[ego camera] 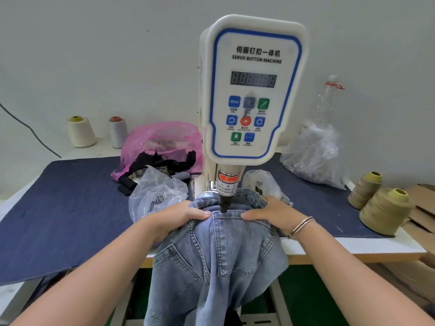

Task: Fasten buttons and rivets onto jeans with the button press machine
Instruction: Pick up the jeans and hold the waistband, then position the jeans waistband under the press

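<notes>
Presently, I am gripping the jeans (pixel 219 252) with my left hand (pixel 179 217) and right hand (pixel 273 214), stretching the waistband flat beneath the press head (pixel 223 207) for accurate fastening.

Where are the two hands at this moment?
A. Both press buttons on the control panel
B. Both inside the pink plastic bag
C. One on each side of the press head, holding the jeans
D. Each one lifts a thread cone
C: the left hand and right hand grip the jeans on either side of the press head.
</notes>
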A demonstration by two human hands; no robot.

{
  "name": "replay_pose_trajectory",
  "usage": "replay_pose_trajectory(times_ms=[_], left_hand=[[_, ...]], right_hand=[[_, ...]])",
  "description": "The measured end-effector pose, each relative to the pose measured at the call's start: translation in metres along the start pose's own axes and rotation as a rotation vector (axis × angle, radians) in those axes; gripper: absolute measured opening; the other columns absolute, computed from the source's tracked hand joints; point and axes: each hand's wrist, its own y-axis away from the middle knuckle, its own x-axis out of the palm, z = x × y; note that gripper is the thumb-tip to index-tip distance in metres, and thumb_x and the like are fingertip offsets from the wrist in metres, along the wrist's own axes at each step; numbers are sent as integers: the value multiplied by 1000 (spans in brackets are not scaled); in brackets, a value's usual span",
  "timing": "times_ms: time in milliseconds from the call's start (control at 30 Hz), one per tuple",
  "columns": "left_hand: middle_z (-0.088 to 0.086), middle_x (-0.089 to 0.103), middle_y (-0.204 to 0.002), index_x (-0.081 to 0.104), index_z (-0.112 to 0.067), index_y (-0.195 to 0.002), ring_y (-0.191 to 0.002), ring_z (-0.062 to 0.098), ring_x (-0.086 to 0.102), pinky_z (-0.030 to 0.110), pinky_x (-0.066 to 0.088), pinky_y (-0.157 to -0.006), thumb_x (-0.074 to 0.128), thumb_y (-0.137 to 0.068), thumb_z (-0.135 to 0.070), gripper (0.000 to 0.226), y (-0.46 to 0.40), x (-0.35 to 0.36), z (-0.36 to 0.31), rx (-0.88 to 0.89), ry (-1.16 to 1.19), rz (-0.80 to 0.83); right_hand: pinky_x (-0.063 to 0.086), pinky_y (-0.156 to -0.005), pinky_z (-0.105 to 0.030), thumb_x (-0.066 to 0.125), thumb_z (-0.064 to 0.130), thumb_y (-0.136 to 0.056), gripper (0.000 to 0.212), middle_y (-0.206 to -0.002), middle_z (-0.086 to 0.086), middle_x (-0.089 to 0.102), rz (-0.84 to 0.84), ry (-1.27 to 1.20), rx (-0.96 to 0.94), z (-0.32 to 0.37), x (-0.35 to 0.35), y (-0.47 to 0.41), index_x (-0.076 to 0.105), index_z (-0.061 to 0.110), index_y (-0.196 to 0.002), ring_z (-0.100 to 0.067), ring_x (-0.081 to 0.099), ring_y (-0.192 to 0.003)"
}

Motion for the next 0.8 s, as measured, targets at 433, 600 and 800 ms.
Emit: replay_pose_trajectory(times_ms=[433, 600, 800], left_hand=[[11, 61, -131, 60, -21, -126, -120, 32, 58, 40, 49, -100, 72, -85, -27, 43, 40, -14, 49, 55, 170, 284], [5, 63, -129, 59, -29, -126, -118, 27, 60, 38, 50, -97, 68, -86, -29, 41, 58, -6, 65, 119, 176, 168], [16, 70, -113, 67, -10, -115, -104, 36, 66, 46, 53, -93, 70, -78, -29, 42, 55, 8, 44, -38, 155, 53]], right_hand=[[56, -63, -28, 65, -5, -75, 16, -90, -18, 73, -3, -563, 114, -14, 62, 17, 71, -2, -90, -25, 71, -77], [56, -65, -31, 61, -7, -78, 17, -87, -20, 71, -17, -585, 132, -10, 79, 25, 69, -5, -93, -26, 70, -74], [55, -81, -36, 58, -5, -84, 18, -94, -24, 69, -39, -417, 258, 1, 70, 26, 67, -12, -97, -33, 66, -86]])
